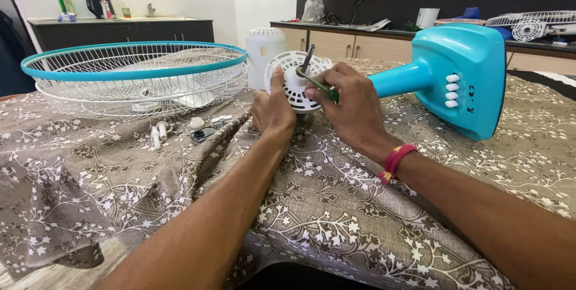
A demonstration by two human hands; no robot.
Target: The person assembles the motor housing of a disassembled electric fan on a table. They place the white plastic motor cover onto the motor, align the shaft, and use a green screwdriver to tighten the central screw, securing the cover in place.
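While a brown cloth with white leaf print [336, 218] covers the whole table, dark counters line the white walls behind. At the table's middle, the left hand [273, 113] clasps the rim of the round white slotted plastic motor housing [294, 80], fingers curled around it. Beside it, the right hand [351, 107] pinches a green-handled screwdriver [317, 85] against the housing's face. Lying toward the right edge, the turquoise plastic fan base [462, 80] has bare cloth around it. Near the left edge rests a white wire fan guard with turquoise rim [135, 77]; small white parts [159, 134] lie before it.
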